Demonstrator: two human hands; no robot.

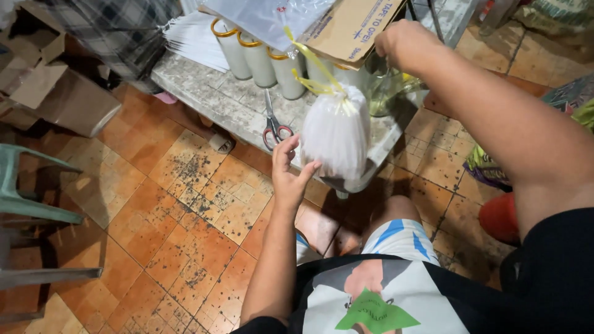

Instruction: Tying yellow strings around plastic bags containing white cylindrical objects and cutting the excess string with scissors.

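A thin, glossy clear plastic bag [336, 133], filled with matt white sticks and tied with yellow plastic ribbon [312, 62], is seen above a rough, speckled stone worktop [229, 102]. Scissors [272, 127] with shiny metal blades and red plastic handles are laid there beside matt brown cardboard [352, 28]. The floor [179, 204] is made of worn, stained orange tiles.

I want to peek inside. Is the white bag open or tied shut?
Tied shut: the white bag has a yellow ribbon knotted round its gathered top.

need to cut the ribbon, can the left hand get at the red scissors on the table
Probably yes: the left hand is open beside the white bag, and the scissors lie uncovered just beyond it.
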